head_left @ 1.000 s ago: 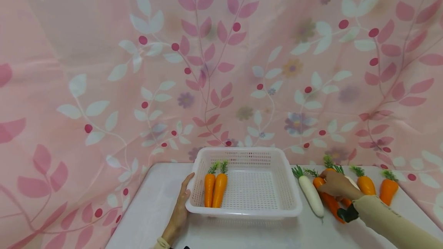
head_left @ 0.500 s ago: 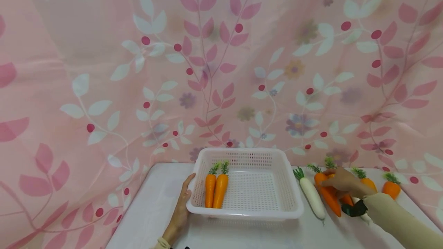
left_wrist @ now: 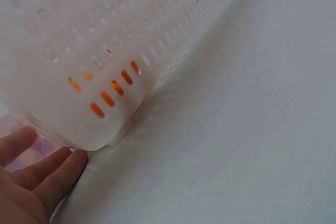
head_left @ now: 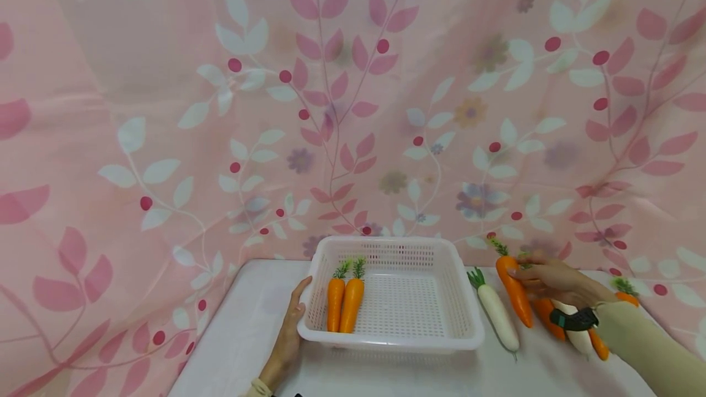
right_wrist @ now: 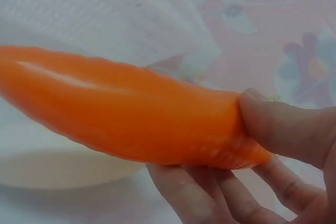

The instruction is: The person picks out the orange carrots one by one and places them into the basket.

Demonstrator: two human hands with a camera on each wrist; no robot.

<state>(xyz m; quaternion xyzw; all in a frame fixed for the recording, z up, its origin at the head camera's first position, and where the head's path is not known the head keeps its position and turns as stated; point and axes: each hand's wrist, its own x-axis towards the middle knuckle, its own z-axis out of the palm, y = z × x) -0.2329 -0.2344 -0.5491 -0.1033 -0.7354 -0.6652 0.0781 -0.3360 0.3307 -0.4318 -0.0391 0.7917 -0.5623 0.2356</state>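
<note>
My right hand (head_left: 557, 280) holds an orange carrot (head_left: 513, 290) with a green leafy top, between thumb and fingers near its thick end. In the right wrist view this carrot (right_wrist: 131, 111) points its narrow end left, with a pale radish behind it. At the left side of a white plastic basket (head_left: 388, 342), my left hand (head_left: 288, 326) touches the wall. The left wrist view has those extended fingers (left_wrist: 63, 177) against the basket's lower corner. Inside the basket, two carrots (head_left: 352, 305) lie side by side at the left.
A white radish (head_left: 498, 318) lies just right of the basket. Under and beside my right forearm are more carrots (head_left: 550, 318) and another white radish (head_left: 580, 342), partly hidden. One carrot (head_left: 627, 298) sits at the far right of the white table (head_left: 386, 378). A pink floral cloth (head_left: 353, 139) hangs behind.
My right hand has lifted the carrot up from among the other vegetables, and its leafy top now stands higher. The left hand and basket have kept their place.
</note>
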